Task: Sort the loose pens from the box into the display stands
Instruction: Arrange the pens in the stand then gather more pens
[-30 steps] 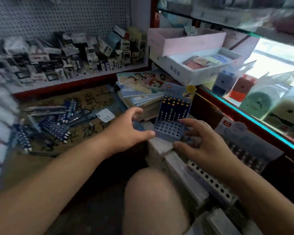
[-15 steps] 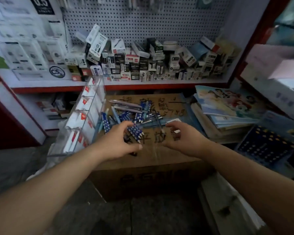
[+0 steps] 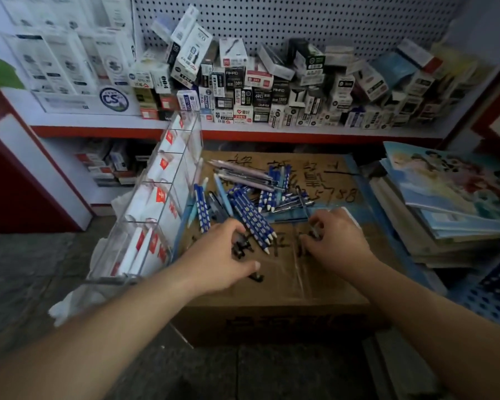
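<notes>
Both hands at the pen pile, sorting hardly begun

The left hand point(image 3: 220, 255) curls its fingers over small black bits point(image 3: 240, 248), and the right hand point(image 3: 337, 241) curls its fingers onto the cardboard box point(image 3: 272, 287); I cannot tell whether either grips a pen. The pens point(image 3: 248, 200) lie heaped mid-frame on that box. The blue display stand point(image 3: 491, 293) at lower right shows no pens in the part visible, so most of the task seems left.

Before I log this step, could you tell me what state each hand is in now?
Left hand: curled over the pens, grip cannot be told.
Right hand: curled over the box, cannot be told.
</notes>
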### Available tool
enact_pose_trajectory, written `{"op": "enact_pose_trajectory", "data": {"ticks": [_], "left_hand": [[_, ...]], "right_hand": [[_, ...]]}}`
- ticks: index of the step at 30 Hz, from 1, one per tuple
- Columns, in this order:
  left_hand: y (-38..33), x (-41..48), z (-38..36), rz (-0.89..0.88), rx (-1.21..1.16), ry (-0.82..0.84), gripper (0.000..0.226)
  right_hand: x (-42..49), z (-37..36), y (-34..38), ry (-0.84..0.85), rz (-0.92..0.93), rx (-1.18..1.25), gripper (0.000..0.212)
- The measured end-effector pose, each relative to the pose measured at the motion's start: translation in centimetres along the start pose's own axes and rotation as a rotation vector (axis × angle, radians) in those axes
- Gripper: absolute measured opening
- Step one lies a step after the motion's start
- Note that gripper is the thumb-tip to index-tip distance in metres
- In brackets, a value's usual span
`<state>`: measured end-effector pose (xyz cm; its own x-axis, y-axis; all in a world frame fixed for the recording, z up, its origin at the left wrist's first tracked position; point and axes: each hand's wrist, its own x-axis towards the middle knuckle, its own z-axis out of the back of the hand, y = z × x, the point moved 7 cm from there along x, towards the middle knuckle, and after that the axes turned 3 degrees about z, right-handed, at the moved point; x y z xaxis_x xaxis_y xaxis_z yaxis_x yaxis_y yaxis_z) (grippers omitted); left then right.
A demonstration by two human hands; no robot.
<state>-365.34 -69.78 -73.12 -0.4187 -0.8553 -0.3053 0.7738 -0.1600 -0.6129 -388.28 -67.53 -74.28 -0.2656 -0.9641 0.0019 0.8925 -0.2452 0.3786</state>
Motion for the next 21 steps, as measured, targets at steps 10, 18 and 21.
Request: {"op": "enact_pose_trajectory", "data": {"ticks": [10, 18, 21], "left_hand": [[0.7, 1.0, -0.1, 0.029, -0.037, -0.047, 0.064], [1.4, 1.4, 0.4, 0.020, -0.066, -0.112, 0.043], [1.5, 1.9, 0.6, 0.042, -0.215, -0.134, 0.028]], "right_hand": [[2.0, -3.6, 4.7, 0.104, 0.048, 0.205, 0.020], [2.3, -3.8, 4.6, 0.145, -0.073, 0.467, 0.012], [0.7, -2.6, 5.3, 0.128, -0.059, 0.622, 0.008]]}}
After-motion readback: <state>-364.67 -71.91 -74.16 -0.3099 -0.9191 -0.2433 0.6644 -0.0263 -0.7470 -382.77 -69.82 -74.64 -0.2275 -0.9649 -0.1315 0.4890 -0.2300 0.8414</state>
